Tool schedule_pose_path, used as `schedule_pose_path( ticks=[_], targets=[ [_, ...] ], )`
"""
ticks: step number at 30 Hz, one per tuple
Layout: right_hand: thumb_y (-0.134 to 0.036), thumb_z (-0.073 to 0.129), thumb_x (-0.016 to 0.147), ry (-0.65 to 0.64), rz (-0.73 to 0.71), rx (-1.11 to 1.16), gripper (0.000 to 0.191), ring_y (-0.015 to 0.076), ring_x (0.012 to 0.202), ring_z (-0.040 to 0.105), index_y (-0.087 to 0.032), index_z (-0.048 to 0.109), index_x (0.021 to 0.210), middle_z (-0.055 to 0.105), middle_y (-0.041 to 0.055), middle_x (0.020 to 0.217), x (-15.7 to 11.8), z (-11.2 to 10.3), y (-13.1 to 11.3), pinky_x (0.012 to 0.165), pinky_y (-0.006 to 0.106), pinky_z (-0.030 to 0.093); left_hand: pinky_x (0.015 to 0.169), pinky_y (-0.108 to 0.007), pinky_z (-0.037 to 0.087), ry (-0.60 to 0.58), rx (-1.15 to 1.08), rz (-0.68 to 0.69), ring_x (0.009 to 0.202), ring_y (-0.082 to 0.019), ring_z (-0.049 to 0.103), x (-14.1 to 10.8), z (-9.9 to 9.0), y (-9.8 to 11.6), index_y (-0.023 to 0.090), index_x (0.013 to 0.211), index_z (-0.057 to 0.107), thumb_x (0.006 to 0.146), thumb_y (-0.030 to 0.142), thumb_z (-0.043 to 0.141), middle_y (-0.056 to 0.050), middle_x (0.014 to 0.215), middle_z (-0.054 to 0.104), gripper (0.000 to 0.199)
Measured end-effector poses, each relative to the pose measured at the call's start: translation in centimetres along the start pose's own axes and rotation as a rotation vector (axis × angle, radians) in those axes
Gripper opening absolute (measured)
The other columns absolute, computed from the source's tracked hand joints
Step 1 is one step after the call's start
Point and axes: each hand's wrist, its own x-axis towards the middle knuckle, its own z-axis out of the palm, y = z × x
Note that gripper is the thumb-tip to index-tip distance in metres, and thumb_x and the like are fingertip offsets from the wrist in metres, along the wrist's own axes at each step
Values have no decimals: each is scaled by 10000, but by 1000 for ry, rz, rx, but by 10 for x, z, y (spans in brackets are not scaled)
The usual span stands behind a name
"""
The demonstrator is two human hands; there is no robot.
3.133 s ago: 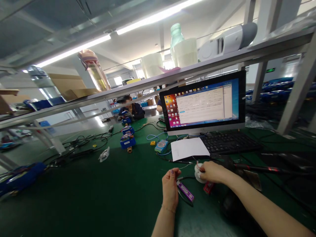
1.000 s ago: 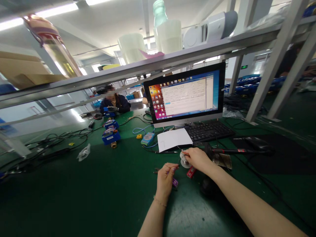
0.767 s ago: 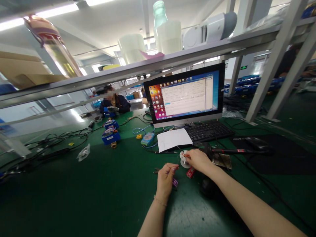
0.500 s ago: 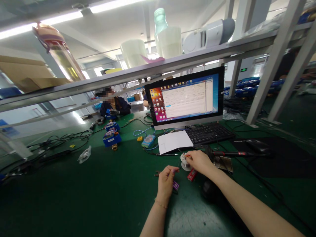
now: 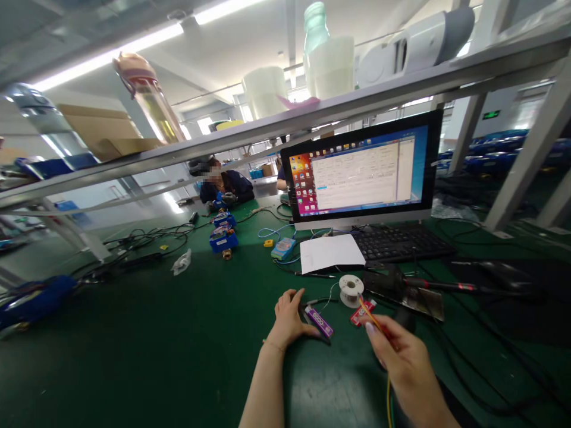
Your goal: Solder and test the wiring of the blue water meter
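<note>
My right hand (image 5: pixel 397 351) pinches a bundle of thin coloured wires (image 5: pixel 371 316), orange and yellow among them; their lower lengths hang below the hand. On the green bench, my left hand (image 5: pixel 288 318) lies with thumb and fingers apart around a dark-handled hand tool (image 5: pixel 325 340), mostly hidden. Over that tool lies a purple label-like strip (image 5: pixel 319 321), close to my left thumb. A white spool of solder-like wire (image 5: pixel 351 289) stands beyond my right hand, its loose end curling left. Just in front of the spool is a red packet (image 5: pixel 362 312).
A monitor (image 5: pixel 363 172), keyboard (image 5: pixel 399 242) and white paper (image 5: pixel 332 253) stand behind the spool. A black tool with a cable (image 5: pixel 446 285) lies right. Blue devices (image 5: pixel 223 239) and tangled cables (image 5: pixel 147 238) are left. A shelf (image 5: pixel 267 123) crosses above; a co-worker (image 5: pixel 227 184) sits beyond.
My right hand has drawn back from the spool toward me, with the wires in its fingers. My left hand has opened from a pinch and spread beside the purple strip. The view has shifted.
</note>
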Motion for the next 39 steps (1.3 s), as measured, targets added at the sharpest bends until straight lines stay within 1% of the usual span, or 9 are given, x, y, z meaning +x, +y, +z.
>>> schedule_pose_path(
  ticks=[3,6,10,16,20,25,30,35,39],
  targets=[
    [-495,538,788,-24,65,2,369,79,460,378,-159,657,884,468,-14,554,-28,11,17,412,180,307,1037,-480,243,-19,100,22,1178,-343,374,-2,9,2,205,1177,539,391,397,836,-128,1222,455,861],
    [-468,505,818,-68,43,-27,343,95,487,436,-171,658,896,520,0,603,-42,17,40,440,185,353,1002,-448,293,14,160,49,1102,-291,429,2,25,8,192,1149,550,584,439,738,-109,1144,498,644],
    [-415,483,836,-125,-70,-113,305,137,559,541,-173,663,881,569,20,644,-47,18,59,482,198,432,936,-406,370,41,170,73,1032,-260,459,3,40,16,184,1106,564,631,376,724,-92,1090,529,537],
    [-344,438,870,-164,-231,-209,265,120,578,555,-181,644,905,598,18,714,-49,16,47,520,196,446,889,-379,440,86,97,1,953,-224,535,-17,47,32,156,1155,507,676,231,682,-101,1043,575,515],
    [-313,421,887,-188,-266,-240,256,105,563,536,-162,624,927,592,7,711,-49,15,41,525,199,429,837,-312,503,32,15,-57,908,-177,611,-50,42,38,128,1212,462,784,198,551,-116,1068,622,442],
    [-326,438,881,-191,-255,-263,249,122,626,562,-161,621,917,618,17,769,-49,12,42,585,213,438,1080,-392,315,22,78,-70,1249,-230,403,-122,25,42,116,1223,480,813,238,526,-135,1327,461,431],
    [-312,439,887,-208,-329,-293,234,114,619,549,-162,613,933,607,10,752,-52,11,41,592,212,424,1136,-438,178,-121,209,-4,1347,-239,227,-181,23,47,150,1302,394,813,343,544,-95,1435,304,547],
    [-278,455,886,-121,-386,-299,205,111,660,563,-161,610,949,617,17,788,-53,10,40,631,204,423,1134,-452,132,-192,422,202,1372,-208,135,-197,38,43,191,1379,217,797,640,217,-64,1470,208,735],
    [-264,459,883,-63,-392,-288,198,119,737,587,-155,613,944,635,33,857,-53,6,40,682,195,432,1142,-406,95,-192,429,320,1370,-162,145,-195,57,46,221,1393,144,701,719,41,-34,1463,243,859]
  ],
)
